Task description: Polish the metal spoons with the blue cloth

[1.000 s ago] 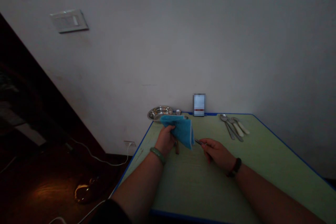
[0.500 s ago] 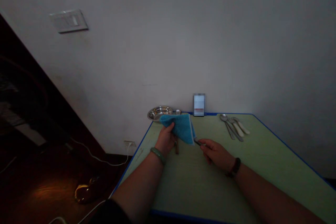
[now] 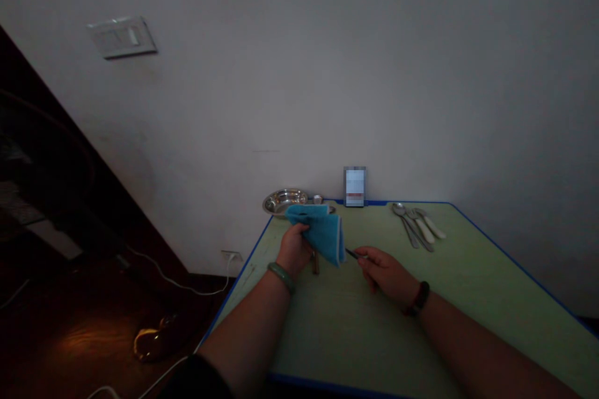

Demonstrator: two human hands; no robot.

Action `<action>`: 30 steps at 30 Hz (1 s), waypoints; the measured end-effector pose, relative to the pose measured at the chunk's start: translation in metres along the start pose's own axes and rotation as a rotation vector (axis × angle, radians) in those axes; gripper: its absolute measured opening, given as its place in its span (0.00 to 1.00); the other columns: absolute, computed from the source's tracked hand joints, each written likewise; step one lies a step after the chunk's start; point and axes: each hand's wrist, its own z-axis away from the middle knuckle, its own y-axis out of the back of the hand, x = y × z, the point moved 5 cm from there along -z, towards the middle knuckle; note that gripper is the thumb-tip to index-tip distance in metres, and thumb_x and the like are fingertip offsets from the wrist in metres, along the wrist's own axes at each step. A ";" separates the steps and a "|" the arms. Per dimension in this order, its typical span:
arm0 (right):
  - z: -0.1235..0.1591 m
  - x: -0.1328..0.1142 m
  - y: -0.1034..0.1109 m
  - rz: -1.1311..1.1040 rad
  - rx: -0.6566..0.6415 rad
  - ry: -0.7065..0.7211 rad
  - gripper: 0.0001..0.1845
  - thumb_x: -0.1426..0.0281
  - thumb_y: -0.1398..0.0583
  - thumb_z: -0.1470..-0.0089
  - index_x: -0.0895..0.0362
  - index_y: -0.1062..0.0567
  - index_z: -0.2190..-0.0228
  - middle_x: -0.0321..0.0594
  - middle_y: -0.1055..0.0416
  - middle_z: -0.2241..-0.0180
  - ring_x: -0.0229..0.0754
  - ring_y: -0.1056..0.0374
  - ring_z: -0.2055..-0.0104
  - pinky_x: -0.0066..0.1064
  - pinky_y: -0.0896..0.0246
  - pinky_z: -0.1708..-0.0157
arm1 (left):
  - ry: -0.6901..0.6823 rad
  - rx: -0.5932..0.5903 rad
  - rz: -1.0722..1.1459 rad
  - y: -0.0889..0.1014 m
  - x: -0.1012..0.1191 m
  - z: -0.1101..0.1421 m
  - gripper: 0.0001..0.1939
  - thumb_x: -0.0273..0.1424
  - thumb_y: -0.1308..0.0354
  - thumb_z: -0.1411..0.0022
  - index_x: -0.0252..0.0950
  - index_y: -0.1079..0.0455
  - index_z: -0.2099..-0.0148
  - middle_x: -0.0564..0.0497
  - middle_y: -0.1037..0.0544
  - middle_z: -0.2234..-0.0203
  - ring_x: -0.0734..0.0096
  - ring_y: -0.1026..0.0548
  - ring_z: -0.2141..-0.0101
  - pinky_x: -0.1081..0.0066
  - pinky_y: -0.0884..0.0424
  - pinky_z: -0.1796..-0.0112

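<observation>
The person's left hand (image 3: 294, 251), wearing a pale green bangle (image 3: 281, 277), is clenching a folded blue cloth (image 3: 322, 234) and is lifting it just above the tabletop; the right hand (image 3: 386, 277), wearing a dark beaded bracelet (image 3: 420, 298), is pinching a thin dark metal piece (image 3: 355, 254) between its fingers, and the tip of that piece is pointing at the cloth's lower edge, just short of touching it; a small brown object (image 3: 315, 264) is standing just under the cloth beside the left hand, partly hidden, so its kind is impossible to tell; the green table (image 3: 337, 330) with its blue edge is stretching away from both hands; spoons (image 3: 405, 218) and cream-handled cutlery (image 3: 428, 227) are lying together near the far right corner, well apart from the hands; a steel dish (image 3: 283, 201) and a small steel cup (image 3: 318, 199) are sitting at the far edge behind the cloth, beside a blurred upright card (image 3: 354, 187); beyond the table, a white cord (image 3: 187, 290) is running along the floor from a wall socket (image 3: 231, 255).
</observation>
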 end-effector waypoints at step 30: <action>0.001 -0.001 0.001 0.102 -0.031 0.032 0.18 0.61 0.51 0.46 0.56 0.34 0.56 0.28 0.42 0.86 0.33 0.43 0.83 0.26 0.48 0.79 | -0.063 -0.041 -0.049 -0.003 0.003 0.002 0.10 0.24 0.44 0.49 0.34 0.32 0.62 0.49 0.23 0.69 0.66 0.25 0.67 0.64 0.30 0.61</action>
